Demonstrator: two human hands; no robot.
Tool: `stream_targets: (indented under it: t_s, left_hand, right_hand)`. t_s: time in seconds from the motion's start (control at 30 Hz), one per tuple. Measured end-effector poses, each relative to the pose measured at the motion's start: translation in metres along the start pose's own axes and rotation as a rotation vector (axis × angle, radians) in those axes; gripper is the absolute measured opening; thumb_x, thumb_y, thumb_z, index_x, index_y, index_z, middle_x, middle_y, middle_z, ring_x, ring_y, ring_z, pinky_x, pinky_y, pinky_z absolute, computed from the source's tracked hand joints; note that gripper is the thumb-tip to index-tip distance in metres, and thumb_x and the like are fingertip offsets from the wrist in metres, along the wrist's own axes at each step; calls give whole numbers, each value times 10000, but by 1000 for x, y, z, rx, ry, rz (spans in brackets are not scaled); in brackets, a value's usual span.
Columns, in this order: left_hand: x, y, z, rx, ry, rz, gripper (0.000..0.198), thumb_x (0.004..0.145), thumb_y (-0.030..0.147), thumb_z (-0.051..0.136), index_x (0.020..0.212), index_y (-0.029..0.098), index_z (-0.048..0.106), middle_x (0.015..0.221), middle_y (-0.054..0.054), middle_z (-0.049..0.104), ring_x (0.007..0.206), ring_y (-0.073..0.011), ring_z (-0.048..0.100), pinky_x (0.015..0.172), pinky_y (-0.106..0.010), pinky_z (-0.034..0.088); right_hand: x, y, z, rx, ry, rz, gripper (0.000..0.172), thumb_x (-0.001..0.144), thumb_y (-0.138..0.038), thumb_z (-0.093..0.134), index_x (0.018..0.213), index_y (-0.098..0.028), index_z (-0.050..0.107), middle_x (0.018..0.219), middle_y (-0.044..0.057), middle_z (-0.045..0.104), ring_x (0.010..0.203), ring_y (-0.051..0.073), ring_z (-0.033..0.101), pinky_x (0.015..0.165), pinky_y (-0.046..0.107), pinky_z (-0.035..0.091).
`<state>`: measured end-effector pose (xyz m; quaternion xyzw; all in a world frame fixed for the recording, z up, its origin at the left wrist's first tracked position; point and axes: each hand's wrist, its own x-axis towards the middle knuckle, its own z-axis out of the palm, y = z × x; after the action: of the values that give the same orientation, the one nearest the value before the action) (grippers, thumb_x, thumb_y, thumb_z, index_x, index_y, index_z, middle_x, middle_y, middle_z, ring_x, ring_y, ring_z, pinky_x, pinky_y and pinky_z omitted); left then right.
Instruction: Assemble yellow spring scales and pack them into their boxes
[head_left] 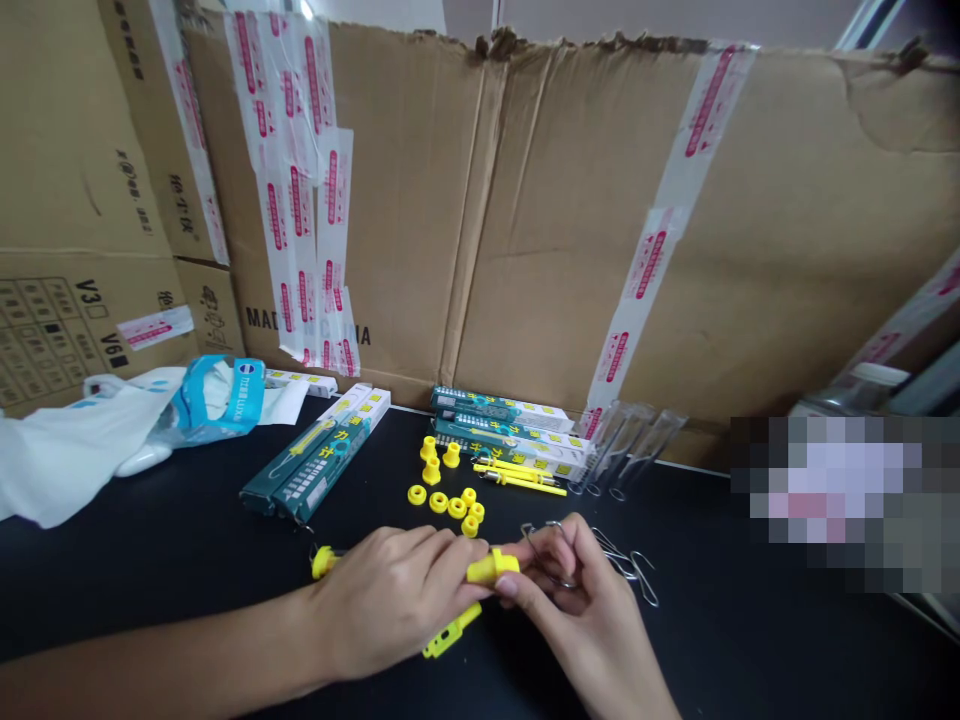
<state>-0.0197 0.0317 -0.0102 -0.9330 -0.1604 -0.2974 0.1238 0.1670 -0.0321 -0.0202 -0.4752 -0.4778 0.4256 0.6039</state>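
Observation:
My left hand (pixel 397 595) is closed around a spring scale lying crosswise, its tube mostly hidden under the fingers. A yellow end piece (pixel 324 562) with a bit of wire sticks out to the left, and a yellow cap (pixel 493 567) shows on the right. My right hand (pixel 585 610) has thumb and fingers pinched by that cap, with a bent metal wire hook (pixel 531 540) among its fingers. Below my left hand a flat yellow slotted part (pixel 450 635) shows; whether it is held or lying on the table cannot be made out.
Beyond my hands lie several yellow rings (pixel 438 503) and flanged caps (pixel 430 470), yellow rods with springs (pixel 521 478), clear tubes (pixel 634 455) and wire hooks (pixel 637 575). Green-and-white boxes (pixel 319 455) and a blue plastic pack (pixel 225 400) stand before a cardboard wall (pixel 555 220).

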Motion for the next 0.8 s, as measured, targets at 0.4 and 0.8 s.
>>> stream_targets:
  t_s: [0.4, 0.8]
  left_hand:
    - [2, 6, -1, 88, 6, 1, 300, 1076, 296, 348, 1083, 100, 575, 809, -47, 713, 665, -216, 711, 535, -338, 575]
    - [1, 6, -1, 158, -51, -23, 300, 1066, 176, 336, 1254, 53, 535, 904, -101, 709, 771, -241, 719, 615, -350, 578]
  right_hand:
    - [-1, 5, 0, 77, 16, -5, 484, 752, -353, 845, 724, -261, 370, 783, -22, 687, 789, 168, 688, 702, 263, 583]
    - [9, 10, -7, 170, -55, 21, 476, 782, -335, 831, 734, -256, 364, 818, 4, 729, 713, 145, 671, 704, 280, 581]
